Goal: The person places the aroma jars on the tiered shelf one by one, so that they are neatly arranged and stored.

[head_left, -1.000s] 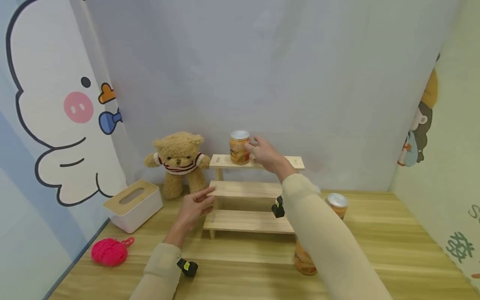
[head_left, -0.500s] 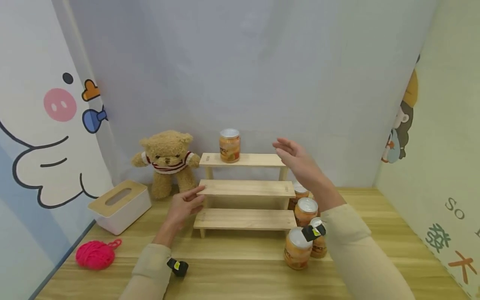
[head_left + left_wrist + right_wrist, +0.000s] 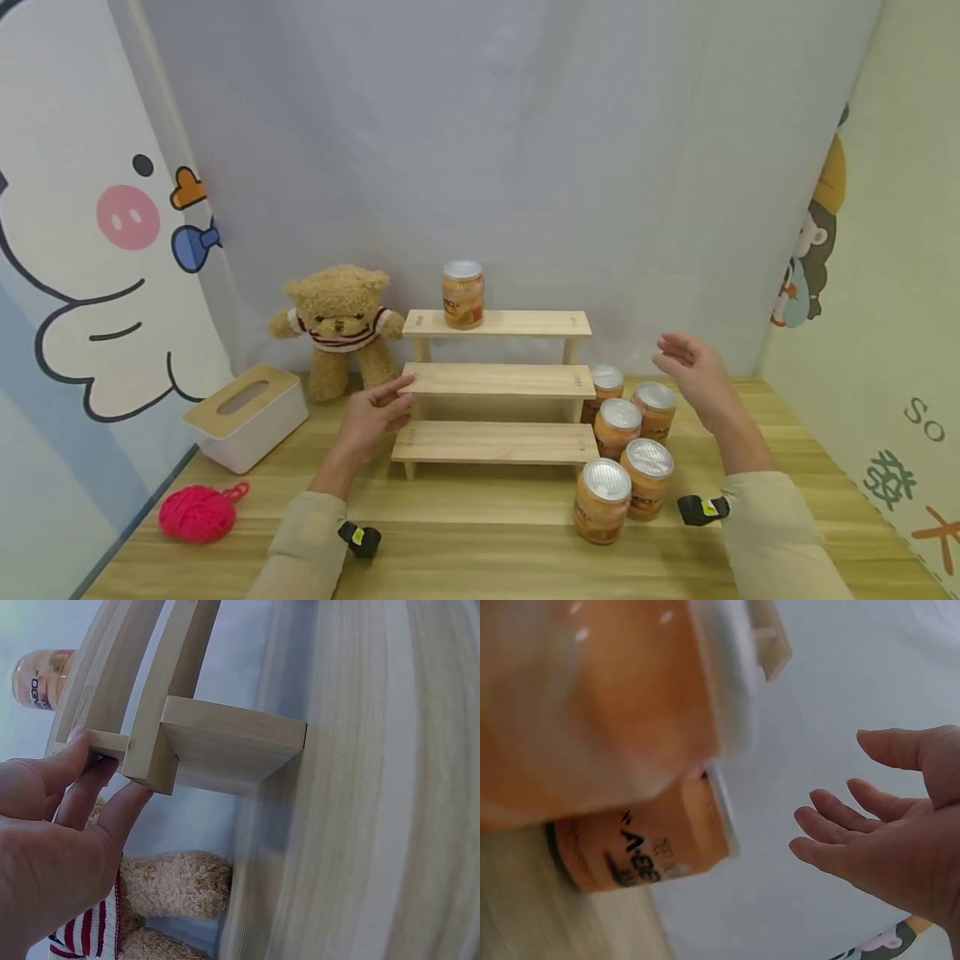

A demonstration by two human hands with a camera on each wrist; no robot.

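Note:
A three-tier wooden display shelf [image 3: 495, 379] stands on the table. My left hand [image 3: 372, 417] pinches the left end of its middle board; in the left wrist view the thumb [image 3: 73, 750] is against the board, with fingers around the end and leg. One orange can [image 3: 463, 296] with a silvery lid stands upright on the top board, left of its middle. To the right of the shelf, my right hand [image 3: 697, 375] hovers with loosely bent fingers, holding nothing. Below and left of it stand several similar cans [image 3: 602, 504], grouped upright beside the shelf's right end.
A teddy bear [image 3: 341, 325] in a striped top stands left of the shelf. A tissue box [image 3: 251, 425] with a wooden lid and a ball of pink yarn [image 3: 197, 512] sit at the left on the wooden table [image 3: 465, 558]. A grey curtain hangs behind.
My right hand has let go of the can on the top board and moved right and down, over beside the grouped cans. The left hand keeps its place at the shelf.

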